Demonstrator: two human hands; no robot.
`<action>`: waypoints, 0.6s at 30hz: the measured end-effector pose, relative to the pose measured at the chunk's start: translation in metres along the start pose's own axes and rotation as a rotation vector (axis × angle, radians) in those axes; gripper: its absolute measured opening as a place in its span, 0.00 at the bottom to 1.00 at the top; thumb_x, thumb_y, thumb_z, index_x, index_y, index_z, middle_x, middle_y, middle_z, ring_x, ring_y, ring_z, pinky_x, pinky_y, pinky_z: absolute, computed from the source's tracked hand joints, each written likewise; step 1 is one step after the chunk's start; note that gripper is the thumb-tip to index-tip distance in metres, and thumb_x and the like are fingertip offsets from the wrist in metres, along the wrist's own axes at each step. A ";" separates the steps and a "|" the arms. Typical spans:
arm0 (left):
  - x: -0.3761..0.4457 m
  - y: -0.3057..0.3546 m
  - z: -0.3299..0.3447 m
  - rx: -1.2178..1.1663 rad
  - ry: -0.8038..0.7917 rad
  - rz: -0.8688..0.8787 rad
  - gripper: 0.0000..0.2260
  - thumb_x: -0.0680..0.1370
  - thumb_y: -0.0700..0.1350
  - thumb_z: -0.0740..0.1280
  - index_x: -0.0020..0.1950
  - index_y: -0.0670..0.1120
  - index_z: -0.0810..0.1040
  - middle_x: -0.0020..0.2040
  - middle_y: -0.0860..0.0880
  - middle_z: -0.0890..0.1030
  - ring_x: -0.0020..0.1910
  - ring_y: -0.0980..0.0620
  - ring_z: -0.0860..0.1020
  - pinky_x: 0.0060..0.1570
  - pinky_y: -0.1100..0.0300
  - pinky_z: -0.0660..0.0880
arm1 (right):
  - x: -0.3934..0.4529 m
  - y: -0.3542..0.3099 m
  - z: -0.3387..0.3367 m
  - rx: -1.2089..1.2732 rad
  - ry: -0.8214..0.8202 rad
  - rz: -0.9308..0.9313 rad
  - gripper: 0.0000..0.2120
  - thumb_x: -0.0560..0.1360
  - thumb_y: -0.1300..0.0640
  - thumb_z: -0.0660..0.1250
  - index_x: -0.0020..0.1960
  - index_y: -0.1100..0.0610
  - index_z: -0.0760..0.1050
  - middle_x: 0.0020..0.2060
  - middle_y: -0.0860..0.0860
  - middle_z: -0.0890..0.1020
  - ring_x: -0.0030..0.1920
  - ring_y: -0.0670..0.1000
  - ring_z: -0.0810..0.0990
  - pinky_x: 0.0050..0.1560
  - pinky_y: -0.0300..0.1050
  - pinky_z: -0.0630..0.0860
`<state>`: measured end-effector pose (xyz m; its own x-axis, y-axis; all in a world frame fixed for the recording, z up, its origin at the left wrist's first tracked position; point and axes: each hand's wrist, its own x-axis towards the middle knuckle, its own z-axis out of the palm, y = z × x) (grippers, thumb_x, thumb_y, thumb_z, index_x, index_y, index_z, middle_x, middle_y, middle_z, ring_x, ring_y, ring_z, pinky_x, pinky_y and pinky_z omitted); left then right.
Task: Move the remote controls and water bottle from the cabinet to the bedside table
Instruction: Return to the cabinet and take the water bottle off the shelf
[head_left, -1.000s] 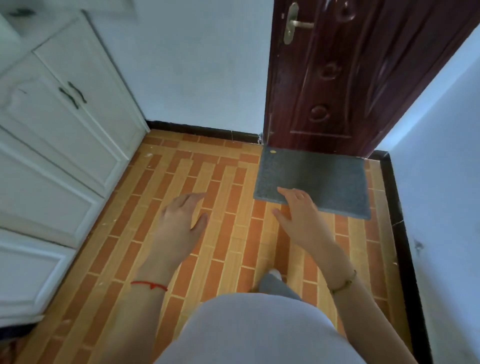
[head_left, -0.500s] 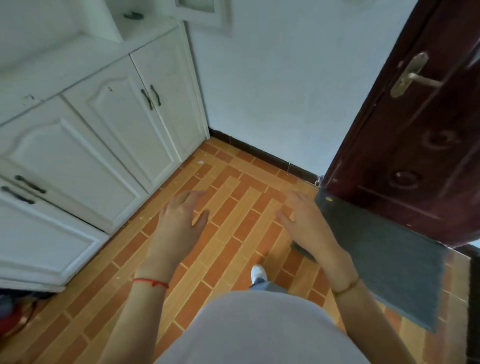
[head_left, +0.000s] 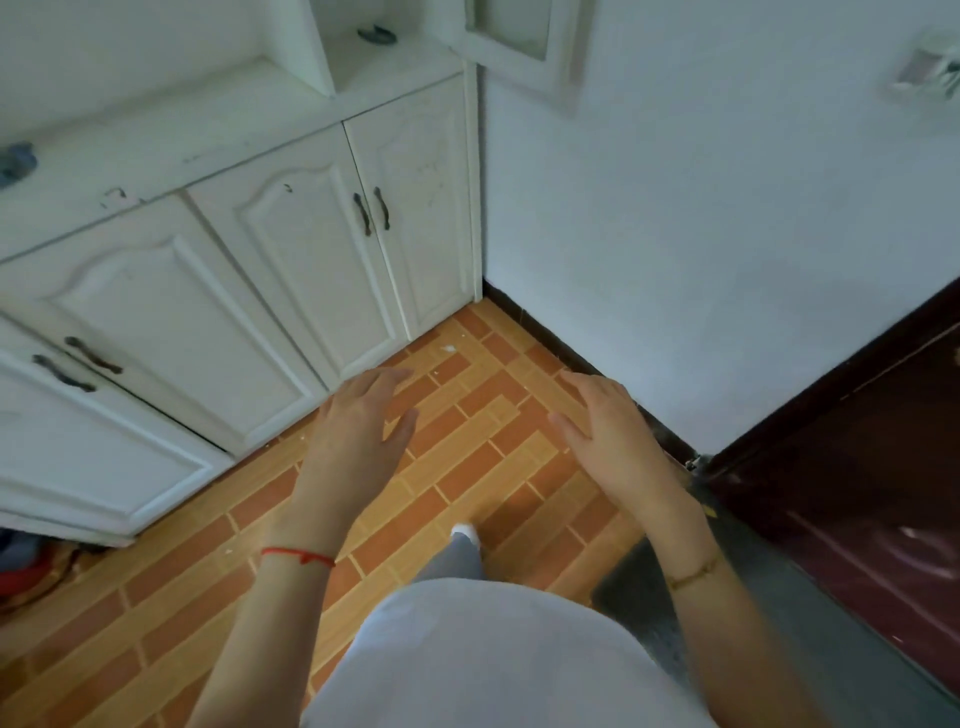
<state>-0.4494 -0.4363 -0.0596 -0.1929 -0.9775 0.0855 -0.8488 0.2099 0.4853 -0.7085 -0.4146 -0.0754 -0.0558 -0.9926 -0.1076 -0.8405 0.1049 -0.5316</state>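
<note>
A white cabinet (head_left: 291, 260) with panelled doors and dark handles fills the left side, its countertop (head_left: 208, 135) running along the top left. A small dark object (head_left: 376, 35) lies in an open niche above the counter; a blurred grey-blue thing (head_left: 15, 161) sits at the counter's far left edge. I cannot tell what either is. No remote controls, water bottle or bedside table can be made out. My left hand (head_left: 358, 431) and my right hand (head_left: 608, 431) hover palm-down over the floor, fingers apart, holding nothing.
Orange brick-pattern tile floor (head_left: 467, 415) lies between the cabinet and a white wall (head_left: 701, 234). A dark red door (head_left: 857, 467) stands at the right with a grey mat (head_left: 779, 623) before it. Red and dark items (head_left: 26, 571) lie low at the left.
The view has swung left, away from the door and mat and toward the cabinet, whose countertop and niche have come into sight. Both hands stay open and held out in front.
</note>
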 end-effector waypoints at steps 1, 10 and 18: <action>0.013 -0.002 0.003 0.005 0.003 -0.006 0.18 0.78 0.47 0.65 0.68 0.49 0.72 0.63 0.49 0.77 0.65 0.47 0.73 0.63 0.44 0.71 | 0.015 0.002 0.000 0.007 -0.008 -0.005 0.26 0.79 0.47 0.61 0.74 0.51 0.61 0.70 0.50 0.68 0.72 0.50 0.65 0.70 0.52 0.68; 0.164 -0.025 0.029 -0.023 0.041 -0.062 0.18 0.78 0.45 0.66 0.67 0.49 0.73 0.63 0.50 0.77 0.63 0.47 0.73 0.64 0.46 0.70 | 0.180 0.016 0.001 0.054 -0.016 -0.047 0.24 0.79 0.48 0.61 0.73 0.52 0.63 0.69 0.52 0.70 0.71 0.51 0.66 0.69 0.49 0.66; 0.331 -0.040 0.017 0.006 0.079 -0.072 0.19 0.79 0.47 0.63 0.70 0.50 0.70 0.65 0.51 0.75 0.66 0.50 0.71 0.67 0.48 0.68 | 0.364 -0.013 -0.033 0.061 0.013 -0.142 0.23 0.80 0.50 0.61 0.73 0.54 0.64 0.69 0.52 0.71 0.71 0.50 0.65 0.68 0.40 0.60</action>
<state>-0.4874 -0.7677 -0.0653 -0.0922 -0.9886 0.1187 -0.8622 0.1388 0.4871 -0.7354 -0.7792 -0.0803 0.0544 -0.9984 -0.0170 -0.8061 -0.0338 -0.5908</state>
